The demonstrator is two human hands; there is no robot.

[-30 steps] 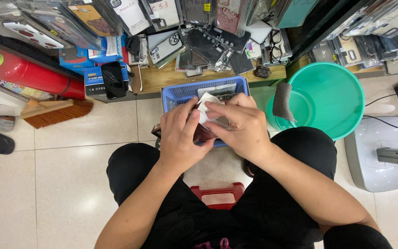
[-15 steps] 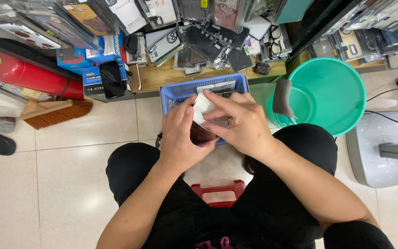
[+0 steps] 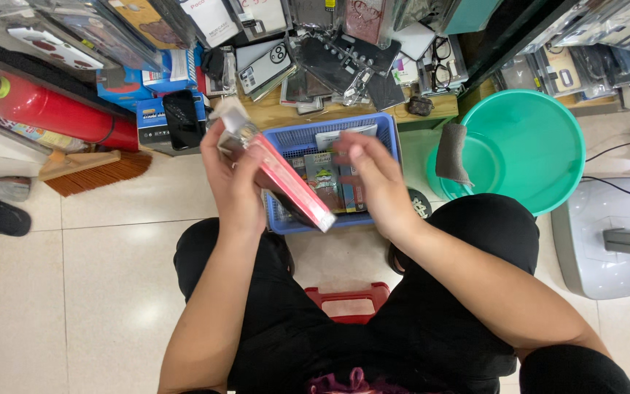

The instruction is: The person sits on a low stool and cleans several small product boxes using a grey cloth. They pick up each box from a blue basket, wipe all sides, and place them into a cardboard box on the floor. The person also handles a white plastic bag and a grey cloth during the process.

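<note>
While I look down from the head camera, my left hand (image 3: 233,182) is closed around a flat packaged phone case (image 3: 280,175) with a red edge, holding it tilted above the left side of the blue basket (image 3: 384,138). A small scrap of white paper or plastic sits at the far end of the package, by my fingertips. My right hand (image 3: 377,182) is just to the right of the package, apart from it, fingers loosely curled and holding nothing that I can see; it hovers over the basket. More packaged cases (image 3: 324,175) lie flat inside the basket, which rests on the tiled floor between my knees and a low wooden shelf (image 3: 286,115) crowded with phone cases. A green tub (image 3: 534,146) stands to the right of the basket with a grey cloth (image 3: 452,152) draped over its rim. At the far left lie a red fire extinguisher (image 3: 52,111) and a brush (image 3: 92,166). A red stool (image 3: 348,300) shows near me, between my legs.
</note>
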